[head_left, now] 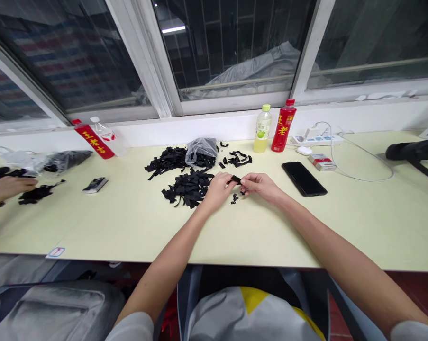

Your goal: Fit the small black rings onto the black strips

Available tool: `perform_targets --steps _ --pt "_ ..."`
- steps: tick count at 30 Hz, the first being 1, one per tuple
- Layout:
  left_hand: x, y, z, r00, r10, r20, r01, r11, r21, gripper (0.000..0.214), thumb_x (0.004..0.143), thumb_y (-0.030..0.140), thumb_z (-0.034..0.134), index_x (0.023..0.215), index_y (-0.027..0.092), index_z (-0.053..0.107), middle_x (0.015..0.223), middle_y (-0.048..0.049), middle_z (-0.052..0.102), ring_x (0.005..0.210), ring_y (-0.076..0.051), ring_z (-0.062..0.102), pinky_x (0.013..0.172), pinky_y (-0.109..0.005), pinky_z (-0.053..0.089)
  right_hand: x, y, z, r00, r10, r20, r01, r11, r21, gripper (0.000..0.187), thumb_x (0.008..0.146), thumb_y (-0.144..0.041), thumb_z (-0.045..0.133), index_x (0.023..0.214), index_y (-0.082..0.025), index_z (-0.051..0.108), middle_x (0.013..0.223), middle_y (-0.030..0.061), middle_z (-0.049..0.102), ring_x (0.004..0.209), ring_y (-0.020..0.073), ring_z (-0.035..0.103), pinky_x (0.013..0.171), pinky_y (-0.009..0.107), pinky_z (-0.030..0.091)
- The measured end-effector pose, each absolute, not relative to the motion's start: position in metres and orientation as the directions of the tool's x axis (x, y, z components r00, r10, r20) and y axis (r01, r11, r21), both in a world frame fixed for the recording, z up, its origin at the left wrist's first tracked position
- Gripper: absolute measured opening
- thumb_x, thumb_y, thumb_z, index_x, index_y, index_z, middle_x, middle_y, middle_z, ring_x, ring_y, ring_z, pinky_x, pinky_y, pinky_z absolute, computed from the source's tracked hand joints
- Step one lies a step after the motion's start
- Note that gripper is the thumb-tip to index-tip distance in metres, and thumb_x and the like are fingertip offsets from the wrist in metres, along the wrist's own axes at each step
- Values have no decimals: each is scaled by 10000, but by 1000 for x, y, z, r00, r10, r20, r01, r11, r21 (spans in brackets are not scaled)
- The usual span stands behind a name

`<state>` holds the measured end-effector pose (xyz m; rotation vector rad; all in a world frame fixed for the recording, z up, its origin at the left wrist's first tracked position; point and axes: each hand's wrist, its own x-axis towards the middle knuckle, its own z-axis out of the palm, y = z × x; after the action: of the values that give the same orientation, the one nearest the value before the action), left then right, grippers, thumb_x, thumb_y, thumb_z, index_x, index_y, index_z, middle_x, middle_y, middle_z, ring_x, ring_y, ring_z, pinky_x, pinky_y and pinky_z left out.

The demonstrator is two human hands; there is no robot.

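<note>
Between my two hands is a short black strip (236, 179). My left hand (219, 189) pinches its left end, and the fingers of my right hand (259, 187) close on its right end. Just below the fingertips lie several small black ring-like pieces (234, 199). A heap of black strips (188, 188) sits directly left of my left hand. Behind it is a second heap of black strips (169, 160), partly under a clear plastic bag (201, 151). A few loose black pieces (239, 158) lie beyond my hands.
A phone (304, 178), a small box (322, 162) and a white cable (373, 180) lie to the right. A yellow drink bottle (262, 130) and a red bottle (284, 127) stand near the window. At far left another person's hand (11, 187) touches black pieces.
</note>
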<state>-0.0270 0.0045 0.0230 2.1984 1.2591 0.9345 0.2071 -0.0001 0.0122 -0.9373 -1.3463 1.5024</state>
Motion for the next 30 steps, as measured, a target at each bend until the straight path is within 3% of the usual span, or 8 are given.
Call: perform_targets --steps 8,11,14,17,22,25,27,30 --pt "-26 3 23 273 921 278 514 -384 767 504 1287 454 676 896 205 876 913 -86 853 933 -271 709 948 -384 555 207 3 9 -268 960 84 -50 73 -996 654 660 -739 1227 896 -240 877 817 46 839 754 220 729 788 411 647" --pt "-26 0 21 287 926 247 432 -355 829 442 1206 564 806 1025 194 968 1021 -105 948 967 -280 774 926 -370 601 206 1 10 -253 958 132 13 140 -990 610 731 -764 1171 854 -249 868 788 37 822 755 222 706 799 412 631" --pt "-25 -1 18 328 920 216 383 -339 859 348 1076 537 956 1095 196 1023 1092 -124 994 971 -290 810 929 -375 641 205 0 9 -255 955 149 61 170 -984 610 758 -795 1139 855 -255 872 804 44 834 774 237 705 802 413 617" --pt "-26 2 17 333 925 182 414 -317 854 288 1076 462 928 1049 195 1033 1064 -126 992 946 -292 822 927 -382 643 206 2 4 -240 958 156 123 189 -974 624 766 -814 1120 847 -256 853 803 49 828 776 243 685 795 411 590" --pt "-44 13 22 106 970 217 747 -222 627 174 1124 289 857 1048 203 988 1086 -165 948 1061 -348 833 1021 -434 628 212 9 -3 -83 973 214 277 229 -933 390 982 -610 968 856 -270 826 882 73 867 862 281 728 859 415 590" --pt "-59 18 24 -90 945 314 927 -35 372 221 1176 196 761 1262 159 962 1392 -257 913 1394 -436 760 1203 -520 599 213 12 -3 -3 969 245 453 220 -864 209 1049 -349 853 862 -266 812 972 93 903 936 295 763 954 418 597" --pt "-65 21 23 -90 927 363 964 -10 265 331 1227 178 675 1445 152 923 1616 -266 848 1539 -447 682 1290 -552 571 212 13 -2 -5 969 247 551 209 -808 195 1063 -234 788 871 -251 816 1014 112 908 961 297 768 991 420 594" --pt "-66 31 17 91 940 327 964 -166 207 401 1274 171 585 1516 177 905 1646 -232 846 1541 -418 678 1317 -537 574 211 14 -2 -38 969 245 616 216 -757 210 1082 -188 764 894 -236 844 1035 118 898 961 297 762 986 414 591"
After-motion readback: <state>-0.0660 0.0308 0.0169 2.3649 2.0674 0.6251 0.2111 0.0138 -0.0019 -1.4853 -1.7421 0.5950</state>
